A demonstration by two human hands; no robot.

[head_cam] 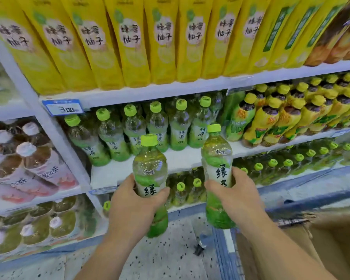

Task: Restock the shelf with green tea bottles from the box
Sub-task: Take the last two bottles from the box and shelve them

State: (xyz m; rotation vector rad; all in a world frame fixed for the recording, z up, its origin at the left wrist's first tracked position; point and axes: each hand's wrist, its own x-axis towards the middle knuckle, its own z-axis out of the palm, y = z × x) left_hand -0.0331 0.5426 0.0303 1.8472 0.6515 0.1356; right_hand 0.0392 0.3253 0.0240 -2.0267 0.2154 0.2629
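I hold two green tea bottles upright in front of the white shelf [182, 158]. My left hand [132, 207] grips one green tea bottle [150, 166] around its label. My right hand [235, 197] grips the other green tea bottle [215, 156], which stands a little higher. Both have lime-green caps. Several matching green tea bottles [156, 126] stand in a row at the back of the shelf, with bare white shelf in front of them. The cardboard box [335, 239] is at the lower right, its inside hidden.
Yellow-labelled bottles [162, 41] fill the shelf above. Yellow-capped tea bottles [281, 114] stand to the right on the same shelf. More green-capped bottles [271, 168] sit on the shelf below. Brown and pink drinks [28, 158] fill the left bay. Speckled floor [160, 259] lies below.
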